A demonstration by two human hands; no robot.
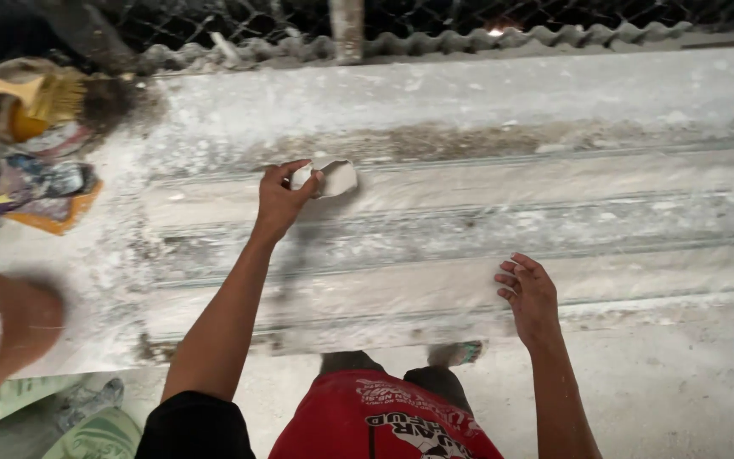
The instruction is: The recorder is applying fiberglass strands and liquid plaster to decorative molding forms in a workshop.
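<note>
Pinching a small white scrap (pixel 330 177) in my left hand (pixel 280 201), I am pressing it against the top of the long grey ribbed slab (pixel 639 204) that is lying across the surface in front of me. My left grip is closing thumb against fingertips on the scrap's near edge, and the scrap itself is sitting on the slab's upper ridge, just below the dusty back band. I cannot tell exactly what the scrap is; it is looking like a folded piece of abrasive sheet or cloth.

My right hand (pixel 530 293) is resting with its fingers spread loosely on the slab's near edge, holding nothing and only steadying.

As for how far along the work is, I am judging that it is partway. White powder (pixel 121 255) is lying thick over the slab's left end, while the stretch to the right is looking greyer, with streaks in the grooves, so much of the length seems to be waiting for attention.

A brush with yellow bristles (pixel 44 98) is lying at the far left corner, beside some crumpled coloured wrappers (pixel 48 191). Another person's arm (pixel 10 327) is showing at the left edge, well apart from my hands. Corrugated sheeting (pixel 554 38) and wire mesh are running behind the slab.
</note>
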